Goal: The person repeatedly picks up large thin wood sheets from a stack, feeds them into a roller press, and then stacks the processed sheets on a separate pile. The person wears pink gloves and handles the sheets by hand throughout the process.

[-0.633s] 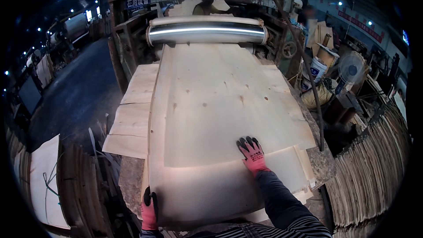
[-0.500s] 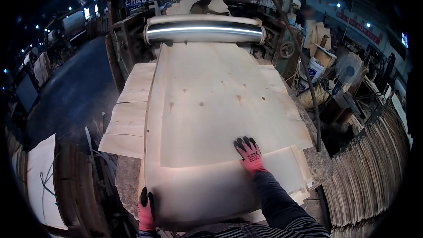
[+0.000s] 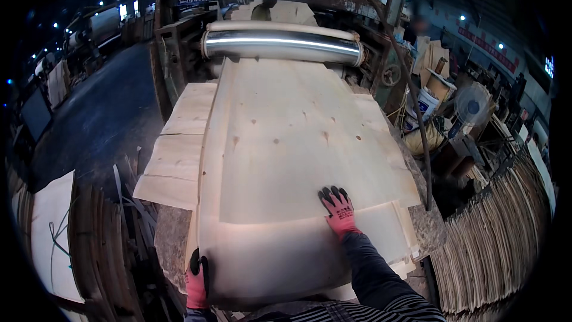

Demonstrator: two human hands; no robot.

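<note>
A large pale wood veneer sheet (image 3: 286,167) with small brown knots lies over another sheet (image 3: 268,244) on a stack. Its far end reaches to the shiny metal roller (image 3: 280,45) of a machine. My right hand (image 3: 338,210), in a pink glove with black fingertips, presses flat near the top sheet's front edge, fingers stretched forward. Down at the near left corner, my left hand (image 3: 196,281), gloved alike, is closed at the lower sheet's left edge, its thumb by the edge; some of its fingers are hidden.
Split veneer pieces (image 3: 173,137) jut out left of the stack. Upright veneer sheets (image 3: 488,250) stand packed at the right, and more boards (image 3: 56,232) at the left. A slanting pole (image 3: 420,125), a fan (image 3: 472,106) and a white bucket (image 3: 424,102) are on the right.
The view has shifted slightly, so the machine appears a little farther right. Both hands stay at the same places on the sheets.
</note>
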